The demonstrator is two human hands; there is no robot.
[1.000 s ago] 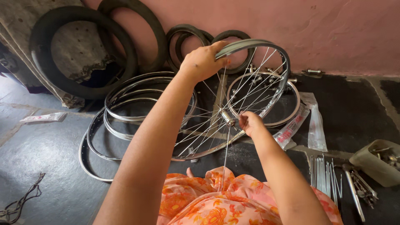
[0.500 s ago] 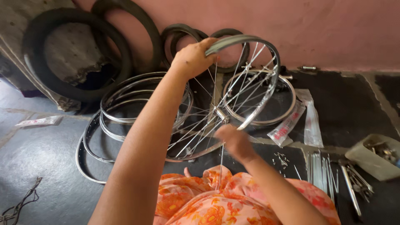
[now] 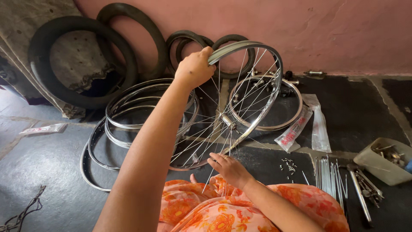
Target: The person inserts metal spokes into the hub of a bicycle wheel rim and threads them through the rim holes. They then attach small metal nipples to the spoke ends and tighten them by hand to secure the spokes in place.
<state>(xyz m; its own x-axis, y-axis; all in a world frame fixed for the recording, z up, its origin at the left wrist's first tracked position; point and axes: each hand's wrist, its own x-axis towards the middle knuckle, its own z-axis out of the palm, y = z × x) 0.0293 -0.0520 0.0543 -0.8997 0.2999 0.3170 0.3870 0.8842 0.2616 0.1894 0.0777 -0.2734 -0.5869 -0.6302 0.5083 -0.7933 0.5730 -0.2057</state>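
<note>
My left hand (image 3: 195, 66) grips the top of a silver spoked bicycle wheel rim (image 3: 266, 58) and holds it upright and tilted in front of me. The hub (image 3: 227, 121) sits at the wheel's middle with thin spokes fanning out. My right hand (image 3: 227, 168) rests low near my orange flowered lap (image 3: 206, 210), its fingers on the lower end of a loose spoke (image 3: 216, 165); whether they pinch it is unclear.
Bare metal rims (image 3: 128, 107) lie stacked on the dark floor at left, another rim (image 3: 292, 111) behind the wheel. Black tyres (image 3: 77, 56) lean on the pink wall. At right lie a bundle of spokes (image 3: 330, 176), small nipples (image 3: 288, 165), plastic packets (image 3: 296, 131) and a parts tub (image 3: 384, 161).
My right hand has dropped from beside the hub down to the wheel's lower edge near my lap. The left hand keeps its grip on the rim top.
</note>
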